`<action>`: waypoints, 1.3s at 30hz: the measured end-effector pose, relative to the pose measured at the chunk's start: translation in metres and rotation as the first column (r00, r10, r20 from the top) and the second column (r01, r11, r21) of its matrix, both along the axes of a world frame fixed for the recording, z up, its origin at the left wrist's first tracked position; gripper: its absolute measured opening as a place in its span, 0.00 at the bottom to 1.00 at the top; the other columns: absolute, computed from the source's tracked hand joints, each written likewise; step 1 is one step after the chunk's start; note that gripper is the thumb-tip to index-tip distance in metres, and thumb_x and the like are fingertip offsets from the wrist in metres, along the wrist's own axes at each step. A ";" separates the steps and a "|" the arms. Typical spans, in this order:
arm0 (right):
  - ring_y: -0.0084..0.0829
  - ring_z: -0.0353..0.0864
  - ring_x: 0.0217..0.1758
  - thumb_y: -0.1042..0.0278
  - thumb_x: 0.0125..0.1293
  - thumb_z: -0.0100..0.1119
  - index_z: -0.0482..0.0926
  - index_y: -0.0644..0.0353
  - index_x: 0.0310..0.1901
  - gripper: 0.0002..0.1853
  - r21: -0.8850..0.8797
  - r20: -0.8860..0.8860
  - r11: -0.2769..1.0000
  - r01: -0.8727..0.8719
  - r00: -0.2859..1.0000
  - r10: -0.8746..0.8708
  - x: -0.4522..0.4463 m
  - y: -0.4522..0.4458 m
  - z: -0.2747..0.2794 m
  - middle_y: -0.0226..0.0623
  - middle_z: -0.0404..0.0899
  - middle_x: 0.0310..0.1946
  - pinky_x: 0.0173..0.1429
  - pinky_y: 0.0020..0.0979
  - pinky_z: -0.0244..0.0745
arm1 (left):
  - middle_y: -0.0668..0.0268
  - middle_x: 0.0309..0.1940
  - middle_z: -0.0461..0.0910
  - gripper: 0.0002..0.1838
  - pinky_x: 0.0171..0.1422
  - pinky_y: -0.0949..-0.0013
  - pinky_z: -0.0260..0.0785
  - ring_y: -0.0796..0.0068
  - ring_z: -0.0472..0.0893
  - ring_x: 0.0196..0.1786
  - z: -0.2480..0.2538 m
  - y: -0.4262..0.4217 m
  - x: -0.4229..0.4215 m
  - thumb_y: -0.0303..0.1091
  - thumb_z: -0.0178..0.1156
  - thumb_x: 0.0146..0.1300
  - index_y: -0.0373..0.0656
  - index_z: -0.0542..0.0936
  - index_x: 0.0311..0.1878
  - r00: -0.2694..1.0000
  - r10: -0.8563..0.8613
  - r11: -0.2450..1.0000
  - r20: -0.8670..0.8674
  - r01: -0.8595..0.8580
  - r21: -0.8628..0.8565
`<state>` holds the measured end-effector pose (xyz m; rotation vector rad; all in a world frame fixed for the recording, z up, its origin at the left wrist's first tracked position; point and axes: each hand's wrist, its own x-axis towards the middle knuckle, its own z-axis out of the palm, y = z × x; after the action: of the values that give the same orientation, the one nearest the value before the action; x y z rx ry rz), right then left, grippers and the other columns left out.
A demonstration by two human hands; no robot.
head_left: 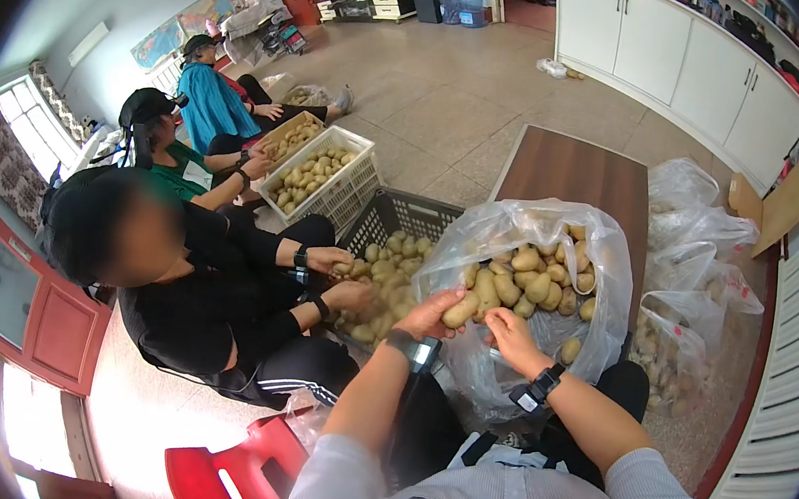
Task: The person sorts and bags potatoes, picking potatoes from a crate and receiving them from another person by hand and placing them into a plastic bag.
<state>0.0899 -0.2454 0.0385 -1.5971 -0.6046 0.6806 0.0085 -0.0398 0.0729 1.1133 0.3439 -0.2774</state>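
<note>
My left hand [431,315] is closed around a potato [460,310] at the near left of a clear plastic bag [454,241]. Just right of it, my right hand [514,343] has its fingers drawn together over the bag's opening; whatever they hold, if anything, is too small to make out. Inside the bag lie many loose potatoes [539,289], yellow-brown and smooth. To the left, a dark plastic crate [394,208] holds more potatoes [395,273], close to my left forearm.
A person in black [211,278] reaches into the dark crate from the left. Beyond are a white crate [361,170] of potatoes and two more seated people. A brown table [573,170] stands behind the bag, filled bags [690,309] to the right, and a red chair [235,471] at lower left.
</note>
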 end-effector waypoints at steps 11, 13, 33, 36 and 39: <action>0.51 0.65 0.63 0.65 0.58 0.63 0.71 0.61 0.57 0.25 -0.393 0.692 0.724 0.567 0.701 -0.173 0.026 -0.090 -0.032 0.47 0.70 0.57 0.66 0.51 0.60 | 0.64 0.42 0.80 0.20 0.30 0.66 0.69 0.66 0.78 0.33 -0.045 0.036 0.000 0.52 0.52 0.70 0.48 0.75 0.55 0.823 0.558 0.808 -0.110 -0.569 -0.151; 0.53 0.58 0.69 0.65 0.57 0.63 0.66 0.60 0.61 0.30 -0.459 0.728 0.667 0.587 0.679 -0.096 0.026 -0.104 -0.033 0.46 0.63 0.64 0.69 0.55 0.56 | 0.63 0.40 0.79 0.20 0.25 0.69 0.68 0.67 0.78 0.29 -0.057 0.046 -0.002 0.52 0.52 0.70 0.48 0.74 0.55 0.784 0.613 0.770 -0.098 -0.620 -0.149; 0.57 0.68 0.59 0.78 0.52 0.57 0.76 0.63 0.50 0.20 -0.497 0.699 0.698 0.515 0.714 -0.030 0.026 -0.108 -0.075 0.48 0.67 0.61 0.64 0.48 0.66 | 0.54 0.45 0.80 0.26 0.33 0.55 0.79 0.55 0.82 0.43 -0.145 0.107 -0.008 0.49 0.52 0.67 0.33 0.75 0.54 0.573 0.792 0.584 -0.210 -0.811 -0.010; 0.55 0.71 0.56 0.79 0.50 0.57 0.78 0.61 0.46 0.18 -0.465 0.686 0.703 0.538 0.721 -0.098 0.022 -0.105 -0.073 0.48 0.71 0.54 0.61 0.47 0.69 | 0.52 0.43 0.77 0.20 0.26 0.56 0.77 0.56 0.79 0.32 -0.108 0.086 -0.014 0.46 0.58 0.64 0.41 0.71 0.51 0.461 0.806 0.480 -0.372 -0.876 -0.048; 0.55 0.73 0.56 0.78 0.50 0.58 0.77 0.61 0.47 0.19 -0.466 0.662 0.715 0.520 0.742 -0.108 0.023 -0.104 -0.074 0.49 0.71 0.53 0.60 0.46 0.70 | 0.56 0.42 0.76 0.20 0.28 0.59 0.79 0.57 0.79 0.35 -0.144 0.113 -0.014 0.46 0.57 0.65 0.43 0.71 0.52 0.525 0.769 0.580 -0.365 -0.813 0.054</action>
<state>0.1128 -0.3492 -0.0351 -2.5371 -0.5247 0.0522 -0.0057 0.0728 -0.0707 0.6667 1.1169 0.3421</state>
